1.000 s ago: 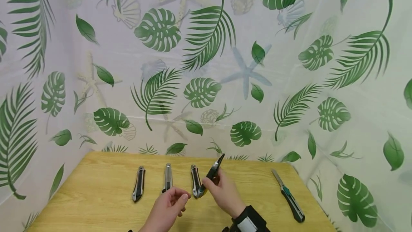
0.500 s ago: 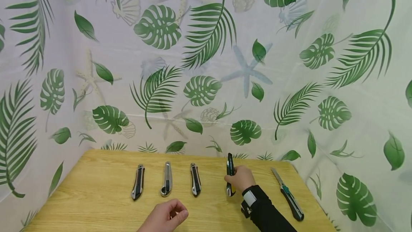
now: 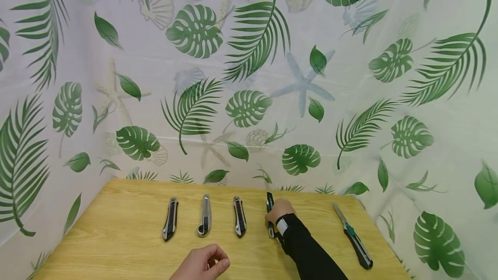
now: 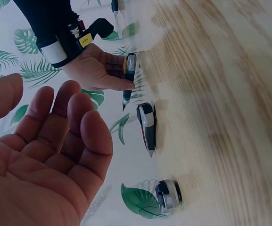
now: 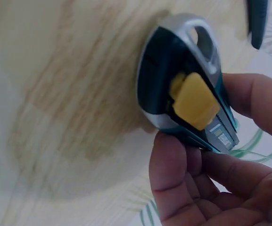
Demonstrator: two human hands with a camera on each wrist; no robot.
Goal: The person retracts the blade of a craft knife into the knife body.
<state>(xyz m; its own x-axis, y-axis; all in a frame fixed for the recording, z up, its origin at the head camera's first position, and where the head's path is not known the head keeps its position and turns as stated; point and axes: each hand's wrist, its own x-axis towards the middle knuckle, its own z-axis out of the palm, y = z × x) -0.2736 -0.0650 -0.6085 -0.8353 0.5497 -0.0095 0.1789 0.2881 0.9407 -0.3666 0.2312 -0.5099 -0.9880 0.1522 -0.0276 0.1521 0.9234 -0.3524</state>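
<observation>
My right hand [image 3: 281, 210] pinches a dark green and black utility knife [image 3: 271, 229] by its sides, at the table's surface. Close up in the right wrist view, this utility knife [image 5: 161, 70] has a silver end with a hole and a yellow slider; thumb and fingers [image 5: 168, 165] grip it from either side. My left hand [image 3: 203, 265] hangs over the front of the table with loosely curled fingers and holds nothing. Nearest to it are a silver utility knife [image 3: 204, 217] and a black-and-silver utility knife [image 3: 240, 217], lying side by side.
Another black-and-silver utility knife [image 3: 170, 219] lies farther left. On the right, a long knife [image 3: 355, 243] with a green-and-black handle has its blade out, pointing away. The wooden table [image 3: 116, 237] ends at a leaf-patterned curtain [image 3: 249, 72] at the back and sides.
My right hand carried the utility knife right, away from the middle knives, and lowered it to the table, then shifted slightly left. My left hand drew back toward the front.
</observation>
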